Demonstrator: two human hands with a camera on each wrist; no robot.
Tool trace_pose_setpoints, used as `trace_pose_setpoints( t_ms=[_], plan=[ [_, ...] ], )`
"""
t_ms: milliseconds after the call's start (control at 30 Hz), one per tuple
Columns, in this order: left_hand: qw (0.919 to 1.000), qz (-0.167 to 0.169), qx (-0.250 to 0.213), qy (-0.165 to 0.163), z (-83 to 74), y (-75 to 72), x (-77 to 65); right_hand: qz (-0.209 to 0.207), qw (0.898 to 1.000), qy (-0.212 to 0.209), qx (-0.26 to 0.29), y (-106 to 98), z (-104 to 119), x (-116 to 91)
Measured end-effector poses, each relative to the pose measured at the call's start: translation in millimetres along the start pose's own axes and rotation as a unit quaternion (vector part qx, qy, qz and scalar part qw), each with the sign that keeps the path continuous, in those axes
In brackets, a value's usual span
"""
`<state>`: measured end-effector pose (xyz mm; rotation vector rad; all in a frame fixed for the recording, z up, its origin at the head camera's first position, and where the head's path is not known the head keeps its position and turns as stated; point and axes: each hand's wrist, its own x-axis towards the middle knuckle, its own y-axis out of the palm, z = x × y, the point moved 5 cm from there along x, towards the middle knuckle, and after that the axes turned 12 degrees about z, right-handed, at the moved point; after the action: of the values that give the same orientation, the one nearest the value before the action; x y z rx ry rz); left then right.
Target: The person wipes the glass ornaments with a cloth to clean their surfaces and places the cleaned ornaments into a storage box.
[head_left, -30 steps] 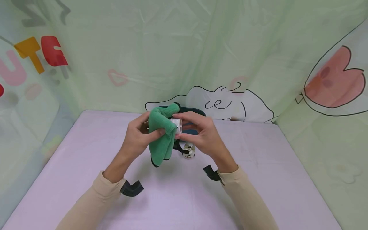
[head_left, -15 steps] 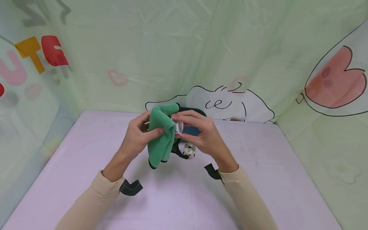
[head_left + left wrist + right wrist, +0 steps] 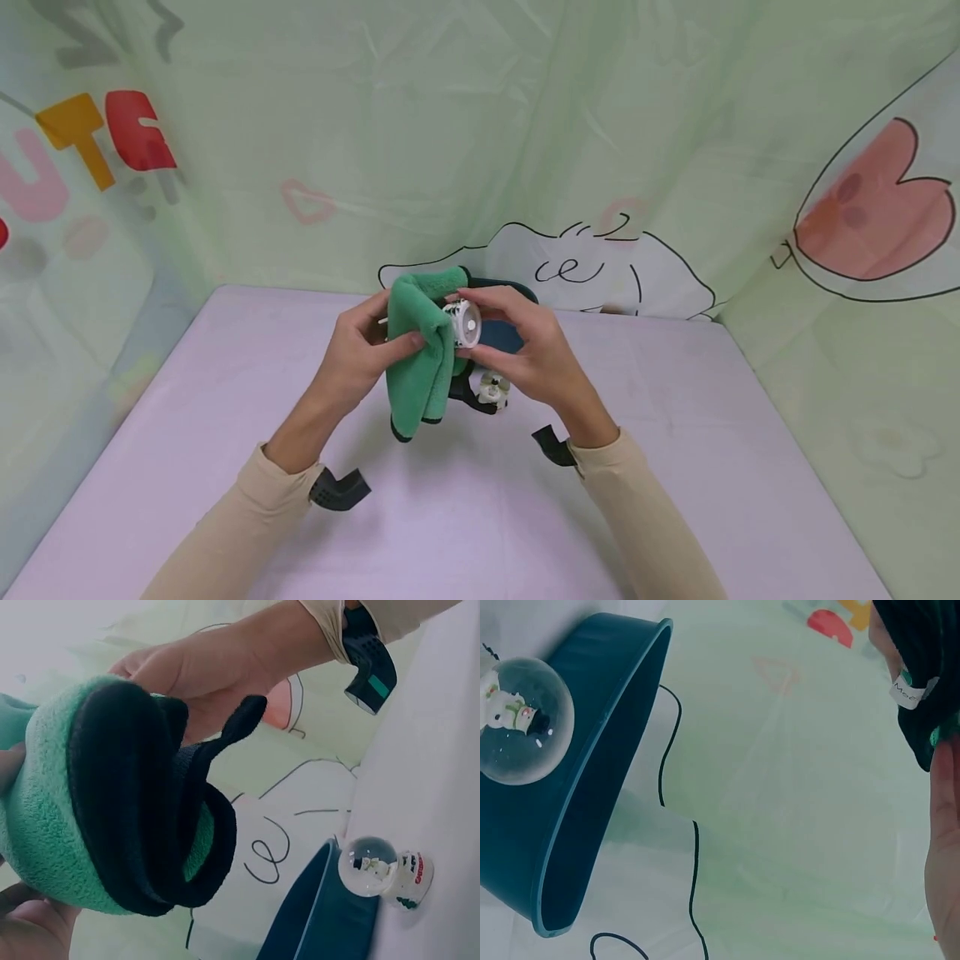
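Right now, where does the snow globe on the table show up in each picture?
Head: the snow globe is just below centre.
Left wrist: lower right.
Right wrist: upper left, cut off by the edge.
Shared landmark: the blue tub, partly visible in all three.

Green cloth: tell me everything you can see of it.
The green cloth looks soft and fuzzy, with black edging and, in the right wrist view, a white tag with lettering. It is bunched and folded, held above the table, lower corners hanging. The left grip holds it; it partly covers a white, round-ended object in the right grip.
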<state>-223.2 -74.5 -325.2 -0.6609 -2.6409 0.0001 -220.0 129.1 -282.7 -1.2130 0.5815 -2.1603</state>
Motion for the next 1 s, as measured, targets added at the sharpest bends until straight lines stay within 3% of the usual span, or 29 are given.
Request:
trace_pose_setpoints(
  t_ms=[200, 400, 633, 1000],
  plan=[
    [0.9995, 0.01, 0.025, 0.017, -1.0, 1.5, 0.1, -0.018, 1.0, 0.002, -0.016, -2.6, -0.9, 0.4],
    [0.9988, 0.01, 0.039, 0.029, -1.7, 3.1, 0.1, -0.008, 1.0, 0.014, 0.019, -0.2, -3.6, 2.0],
    [0.9992, 0.003, 0.038, 0.016, 3.5, 3.8, -2.1, 0.007, 0.998, 0.047, 0.042, 1.5, -4.9, 1.1],
    [0.9994, -0.01, 0.031, 0.006, 1.6, 3.9, -1.0, 0.026, 0.993, 0.054, 0.098, 2.8, -6.0, 4.5]
  ],
)
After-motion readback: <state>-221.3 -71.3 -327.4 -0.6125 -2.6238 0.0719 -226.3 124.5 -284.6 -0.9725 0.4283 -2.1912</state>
